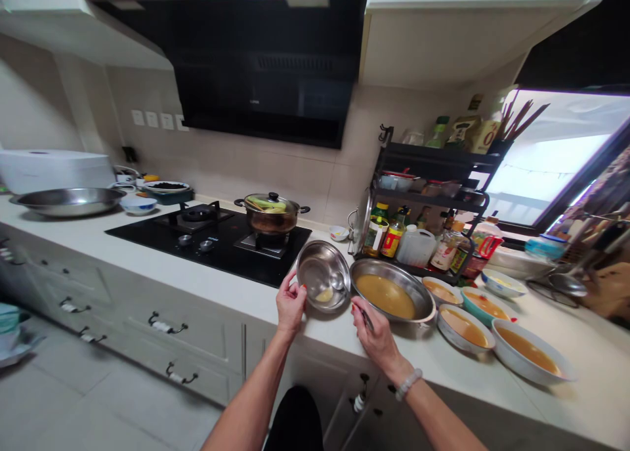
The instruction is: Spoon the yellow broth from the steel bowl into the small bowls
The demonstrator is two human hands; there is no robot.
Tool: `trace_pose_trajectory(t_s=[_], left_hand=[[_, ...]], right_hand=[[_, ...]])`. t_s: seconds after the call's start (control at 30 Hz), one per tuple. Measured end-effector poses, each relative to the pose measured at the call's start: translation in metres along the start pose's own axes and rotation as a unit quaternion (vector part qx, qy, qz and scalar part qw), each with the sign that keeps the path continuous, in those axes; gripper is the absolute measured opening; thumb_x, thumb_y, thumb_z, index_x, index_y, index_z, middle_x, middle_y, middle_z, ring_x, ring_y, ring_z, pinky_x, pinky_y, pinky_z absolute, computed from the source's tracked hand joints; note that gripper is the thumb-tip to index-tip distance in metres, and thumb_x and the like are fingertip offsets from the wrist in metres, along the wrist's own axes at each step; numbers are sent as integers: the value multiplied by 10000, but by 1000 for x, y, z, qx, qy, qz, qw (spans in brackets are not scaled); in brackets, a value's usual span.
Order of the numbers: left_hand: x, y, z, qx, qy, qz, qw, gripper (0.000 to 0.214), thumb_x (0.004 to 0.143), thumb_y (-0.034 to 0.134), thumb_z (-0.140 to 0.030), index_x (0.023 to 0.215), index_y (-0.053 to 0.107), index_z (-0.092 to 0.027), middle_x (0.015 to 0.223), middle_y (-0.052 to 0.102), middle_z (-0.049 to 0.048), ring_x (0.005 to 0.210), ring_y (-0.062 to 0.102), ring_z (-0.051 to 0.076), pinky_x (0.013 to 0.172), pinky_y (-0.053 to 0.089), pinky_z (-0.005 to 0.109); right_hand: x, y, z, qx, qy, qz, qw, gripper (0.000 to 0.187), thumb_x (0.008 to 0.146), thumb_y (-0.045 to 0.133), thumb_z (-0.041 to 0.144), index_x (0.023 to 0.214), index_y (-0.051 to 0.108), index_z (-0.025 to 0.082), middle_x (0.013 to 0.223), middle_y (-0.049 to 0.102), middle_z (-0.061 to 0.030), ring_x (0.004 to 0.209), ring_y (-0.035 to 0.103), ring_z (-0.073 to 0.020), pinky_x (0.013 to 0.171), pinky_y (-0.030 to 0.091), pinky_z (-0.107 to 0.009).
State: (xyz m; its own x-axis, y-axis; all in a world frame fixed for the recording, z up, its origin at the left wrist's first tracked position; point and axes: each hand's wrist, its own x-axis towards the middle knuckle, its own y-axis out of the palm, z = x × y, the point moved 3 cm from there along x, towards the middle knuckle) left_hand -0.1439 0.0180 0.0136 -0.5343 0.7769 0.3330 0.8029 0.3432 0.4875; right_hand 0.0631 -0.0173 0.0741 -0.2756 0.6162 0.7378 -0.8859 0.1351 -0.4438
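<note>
My left hand grips the rim of a stainless steel bowl, tilting it so its inside faces me. A little yellowish liquid lies at the bottom. In my right hand, closed around its handle, is a metal spoon whose head is inside the tilted bowl. Just to the right, a wide steel basin holds brownish liquid. Beyond it stand several bowls of similar orange-brown liquid, among them a white bowl, a green-rimmed bowl and a large oval bowl.
A glass-lidded pot sits on the black gas hob. Behind the basin, a black rack carries bottles and jars. A wide steel pan and small bowl are at the left. A range hood hangs overhead.
</note>
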Motion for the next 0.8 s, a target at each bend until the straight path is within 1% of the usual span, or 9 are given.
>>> trace_pose_trajectory(t_s=[0.07,0.1,0.17,0.27,0.37,0.4,0.47,0.63,0.8], left_hand=[[0,0,0,1,2,2,1000,516,742,663,-296,1219,543,-139,493,390,-116,391,335,32,404,303,139],[0,0,0,0,2,1,1000,512,743,663,-293,1215,543,-136,493,387,-116,395,333,32,408,304,138],[0,0,0,-2,3,-1,1000,507,743,664,-288,1211,544,-134,494,383,-119,397,327,29,411,301,135],[1,-1,2,-3,1,-6,1000,525,743,663,-296,1226,533,-135,492,382,-124,388,319,28,402,295,133],[1,-2,5,-5,-6,-8,1000,545,749,657,-311,1246,517,-136,493,391,-125,377,316,31,381,288,136],[1,-2,5,-6,-8,-9,1000,547,750,655,-313,1249,514,-136,494,395,-124,373,316,32,375,285,138],[2,-3,6,-7,-10,-12,1000,549,751,653,-314,1250,510,-137,493,399,-124,368,315,33,367,281,139],[3,-2,5,-9,-19,-21,1000,548,738,659,-306,1237,506,-139,488,381,-131,364,317,31,368,287,138],[4,-3,6,-11,-34,-38,999,580,713,666,-328,1236,496,-142,478,372,-140,350,315,34,357,281,141]], right_hand=[[-2,4,4,13,2,13,1000,200,888,503,341,962,645,222,798,676,-68,577,626,-164,628,558,-319],[-3,5,5,28,24,17,999,205,886,507,360,954,639,219,772,671,-62,558,621,-160,582,554,-303],[-5,7,4,68,105,4,992,247,880,510,417,949,614,205,695,650,-41,499,599,-147,448,517,-258],[-3,5,-3,152,240,-66,956,349,832,542,523,902,559,182,605,624,-14,418,555,-129,332,450,-220],[1,-1,-11,235,309,-132,912,414,743,629,566,841,518,179,550,611,1,390,527,-118,316,429,-208],[2,-3,-13,253,319,-145,902,424,720,656,560,836,516,178,545,612,0,394,529,-118,316,424,-203],[3,-7,-13,274,326,-157,891,430,694,694,537,844,523,173,551,622,-5,409,540,-121,320,423,-199],[6,-21,-6,293,314,-177,886,434,672,731,499,869,536,165,570,641,-12,412,547,-121,319,422,-197],[15,-46,0,299,302,-226,877,451,634,762,482,851,533,160,564,635,-9,414,546,-115,317,403,-181]])
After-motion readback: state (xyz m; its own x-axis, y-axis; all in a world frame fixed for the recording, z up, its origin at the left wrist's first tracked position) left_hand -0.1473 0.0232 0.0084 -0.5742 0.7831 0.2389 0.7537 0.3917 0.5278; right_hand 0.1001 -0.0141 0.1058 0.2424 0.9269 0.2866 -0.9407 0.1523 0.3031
